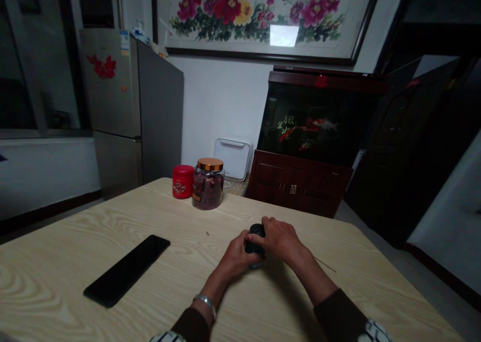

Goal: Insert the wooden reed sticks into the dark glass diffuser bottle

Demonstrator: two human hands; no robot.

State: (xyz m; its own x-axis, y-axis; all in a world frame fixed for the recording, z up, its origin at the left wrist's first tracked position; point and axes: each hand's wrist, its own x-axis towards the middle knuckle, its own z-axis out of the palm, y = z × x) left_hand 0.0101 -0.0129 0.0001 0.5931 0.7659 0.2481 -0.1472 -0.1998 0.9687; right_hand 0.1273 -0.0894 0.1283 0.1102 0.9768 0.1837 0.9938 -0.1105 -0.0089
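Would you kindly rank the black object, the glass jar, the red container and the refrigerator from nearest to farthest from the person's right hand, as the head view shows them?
From the right hand:
1. Black object: gripped by it and the left hand, on the table.
2. Glass jar: far table edge.
3. Red container: left of the jar.
4. Refrigerator: beyond the table, far left.
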